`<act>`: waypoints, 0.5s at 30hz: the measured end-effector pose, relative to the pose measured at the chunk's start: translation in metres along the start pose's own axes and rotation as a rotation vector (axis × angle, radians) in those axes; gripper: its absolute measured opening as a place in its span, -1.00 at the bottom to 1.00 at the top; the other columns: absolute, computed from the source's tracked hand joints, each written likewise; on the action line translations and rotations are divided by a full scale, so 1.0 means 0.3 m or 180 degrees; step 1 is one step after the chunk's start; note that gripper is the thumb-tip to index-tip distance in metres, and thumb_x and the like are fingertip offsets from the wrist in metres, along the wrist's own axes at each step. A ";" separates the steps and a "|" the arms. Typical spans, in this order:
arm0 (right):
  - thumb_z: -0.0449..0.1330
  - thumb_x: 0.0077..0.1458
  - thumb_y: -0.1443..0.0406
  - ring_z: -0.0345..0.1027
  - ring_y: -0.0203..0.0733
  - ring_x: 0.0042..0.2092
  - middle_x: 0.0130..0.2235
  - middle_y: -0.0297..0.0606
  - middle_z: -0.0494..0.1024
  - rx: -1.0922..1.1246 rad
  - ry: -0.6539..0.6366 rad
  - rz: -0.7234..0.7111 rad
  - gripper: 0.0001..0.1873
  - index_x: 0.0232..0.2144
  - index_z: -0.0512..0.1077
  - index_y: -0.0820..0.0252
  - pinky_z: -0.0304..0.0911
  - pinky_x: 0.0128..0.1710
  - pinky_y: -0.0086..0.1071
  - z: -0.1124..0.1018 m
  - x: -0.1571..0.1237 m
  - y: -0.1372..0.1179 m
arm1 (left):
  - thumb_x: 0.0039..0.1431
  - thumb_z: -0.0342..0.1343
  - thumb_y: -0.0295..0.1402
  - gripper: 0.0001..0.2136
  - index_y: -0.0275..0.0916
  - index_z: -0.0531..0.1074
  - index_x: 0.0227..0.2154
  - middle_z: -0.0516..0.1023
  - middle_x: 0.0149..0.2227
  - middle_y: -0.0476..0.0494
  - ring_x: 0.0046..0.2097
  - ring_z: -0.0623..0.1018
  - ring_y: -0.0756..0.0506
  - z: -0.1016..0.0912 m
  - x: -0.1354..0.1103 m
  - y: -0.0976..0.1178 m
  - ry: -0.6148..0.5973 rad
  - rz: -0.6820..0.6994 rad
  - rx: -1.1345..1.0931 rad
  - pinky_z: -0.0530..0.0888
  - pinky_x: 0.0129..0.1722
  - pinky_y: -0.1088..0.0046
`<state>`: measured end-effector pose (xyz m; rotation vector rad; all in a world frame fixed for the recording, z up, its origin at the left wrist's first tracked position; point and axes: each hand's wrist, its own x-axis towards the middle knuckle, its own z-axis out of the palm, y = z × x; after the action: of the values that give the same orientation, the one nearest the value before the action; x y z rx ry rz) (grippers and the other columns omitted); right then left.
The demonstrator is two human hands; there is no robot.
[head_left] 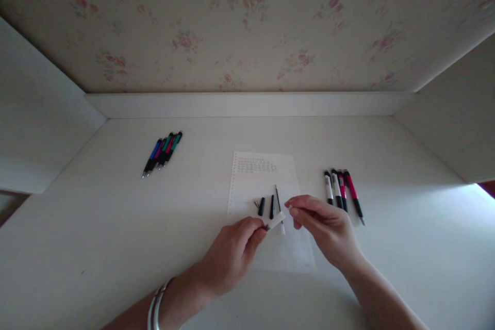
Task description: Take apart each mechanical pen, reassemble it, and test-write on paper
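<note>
A pen is seen taken apart, and its white pen barrel (277,221) is held just above a sheet of paper (247,191) near the middle of the surface (116,227). The lower end of the barrel is pinched between thumb and fingertips of the left hand (232,252), and the upper end is pinched by the fingertips of the right hand (325,227), the other fingers being curled loosely. A metal bangle (157,309) is worn on the left wrist.

Just beyond the barrel, 2 short black pieces (262,206) and a thin refill (277,197) are laid side by side on the paper; a tiny part beside them is too small to be told. The step in hand is judged to be work on the bare barrel with its parts set out. For pieces this slim and smooth, a fine fingertip grip and straight alignment are called for.

4 pens (342,193) with glossy plastic bodies, white and pink with black grips, are laid to the right. A bundle of coloured pens (162,153) is laid well apart on the left. The surface is matt white.
</note>
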<state>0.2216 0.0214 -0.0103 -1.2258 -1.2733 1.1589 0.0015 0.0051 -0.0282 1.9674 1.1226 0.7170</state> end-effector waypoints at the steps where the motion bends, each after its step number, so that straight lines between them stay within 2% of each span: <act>1: 0.37 0.09 0.23 0.44 -0.29 -0.49 -0.31 -0.22 0.66 0.0047 -0.0025 -0.0007 -0.91 -0.35 0.66 0.09 0.46 -0.50 -0.43 -0.001 -0.003 0.001 | 0.44 -0.08 -0.34 -0.79 -0.22 0.44 -0.23 0.58 -0.35 -0.06 -0.37 0.54 -0.05 0.000 0.000 0.001 -0.0005 -0.0013 0.0017 0.41 -0.34 0.48; 8: 0.41 0.06 0.24 0.46 -0.27 -0.47 -0.32 -0.21 0.68 0.0258 -0.0081 0.0137 -0.88 -0.30 0.67 0.07 0.45 -0.52 -0.44 0.010 -0.016 -0.003 | 0.44 -0.07 -0.35 -0.81 -0.21 0.45 -0.20 0.60 -0.31 -0.07 -0.31 0.58 -0.06 0.002 0.002 0.002 -0.0011 0.0058 0.0066 0.46 -0.28 0.48; 12: 0.40 0.06 0.27 0.46 -0.26 -0.46 -0.31 -0.18 0.67 0.0138 -0.0203 0.0009 -0.96 -0.38 0.67 0.10 0.42 -0.52 -0.44 0.012 -0.014 -0.015 | 0.45 -0.08 -0.36 -0.80 -0.22 0.44 -0.21 0.59 -0.32 -0.07 -0.32 0.57 -0.05 0.001 0.002 0.002 -0.0009 0.0114 0.0082 0.46 -0.29 0.48; 15: 0.41 0.04 0.30 0.51 -0.19 -0.38 -0.31 -0.17 0.68 0.0177 -0.0281 -0.0144 -0.99 -0.41 0.67 0.09 0.44 -0.48 -0.41 0.013 -0.012 -0.024 | 0.45 -0.08 -0.36 -0.81 -0.21 0.44 -0.20 0.59 -0.31 -0.07 -0.31 0.58 -0.06 0.004 0.000 -0.001 -0.0003 0.0140 0.0115 0.47 -0.28 0.48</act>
<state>0.2174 0.0175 -0.0036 -1.1104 -1.3189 1.2190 0.0022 0.0049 -0.0291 2.0283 1.1017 0.7233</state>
